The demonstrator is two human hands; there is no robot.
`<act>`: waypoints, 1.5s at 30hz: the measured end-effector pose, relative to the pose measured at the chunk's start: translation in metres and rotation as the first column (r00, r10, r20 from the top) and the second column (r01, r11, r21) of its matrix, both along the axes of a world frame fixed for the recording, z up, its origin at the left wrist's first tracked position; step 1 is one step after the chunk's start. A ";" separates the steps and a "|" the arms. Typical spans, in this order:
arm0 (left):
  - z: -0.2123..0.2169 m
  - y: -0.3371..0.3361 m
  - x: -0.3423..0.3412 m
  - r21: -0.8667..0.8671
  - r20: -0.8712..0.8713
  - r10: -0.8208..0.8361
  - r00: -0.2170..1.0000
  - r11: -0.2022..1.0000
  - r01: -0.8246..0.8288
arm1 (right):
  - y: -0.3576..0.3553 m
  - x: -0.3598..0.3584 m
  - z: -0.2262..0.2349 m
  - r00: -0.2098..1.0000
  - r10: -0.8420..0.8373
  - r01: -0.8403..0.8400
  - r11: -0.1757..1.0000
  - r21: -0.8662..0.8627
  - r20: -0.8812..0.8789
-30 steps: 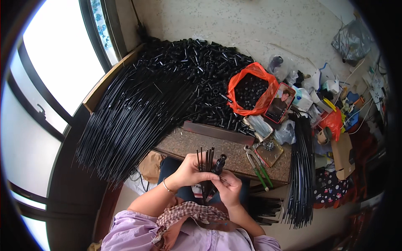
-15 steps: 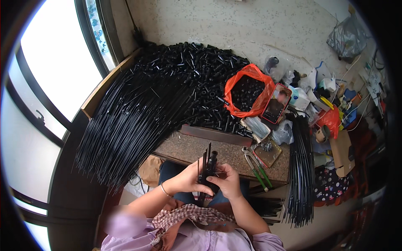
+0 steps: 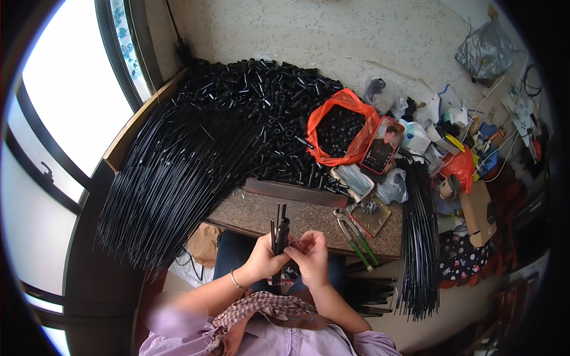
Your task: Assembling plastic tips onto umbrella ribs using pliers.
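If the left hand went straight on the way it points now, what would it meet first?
Most likely the right hand: it is just ahead, to the right of the black rods that the left hand grips. The two may already touch; depth is unclear here.

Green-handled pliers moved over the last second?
No, no shift either way: the pliers lie in the same spot on the table, beside the small tray. Only the view shifted.
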State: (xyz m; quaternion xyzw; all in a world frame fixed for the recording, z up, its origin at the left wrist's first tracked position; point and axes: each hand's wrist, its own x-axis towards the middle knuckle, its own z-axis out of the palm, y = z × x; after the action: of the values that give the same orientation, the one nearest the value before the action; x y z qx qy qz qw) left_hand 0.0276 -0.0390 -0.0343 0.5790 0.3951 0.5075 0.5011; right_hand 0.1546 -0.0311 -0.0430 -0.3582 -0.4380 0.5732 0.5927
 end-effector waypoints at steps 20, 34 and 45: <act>0.041 0.007 -0.006 0.060 0.062 -0.222 0.973 0.974 0.218 | 0.000 0.015 0.069 0.827 -0.245 -0.062 0.855 0.515 0.506; 0.069 -0.002 0.027 0.367 -0.170 0.276 0.946 0.909 -0.200 | -0.008 0.038 0.092 0.684 -0.531 -0.093 0.616 0.782 0.500; 0.090 0.001 -0.009 0.170 0.139 0.235 0.962 0.951 -0.257 | -0.007 0.090 0.053 0.268 -0.645 -0.194 0.692 0.696 0.716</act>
State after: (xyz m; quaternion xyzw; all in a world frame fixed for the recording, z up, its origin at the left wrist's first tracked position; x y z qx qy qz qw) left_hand 0.0181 -0.0384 0.0560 0.5388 0.3848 0.6340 0.3996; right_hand 0.2446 -0.0376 0.0099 -0.4459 -0.8063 -0.0534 0.3849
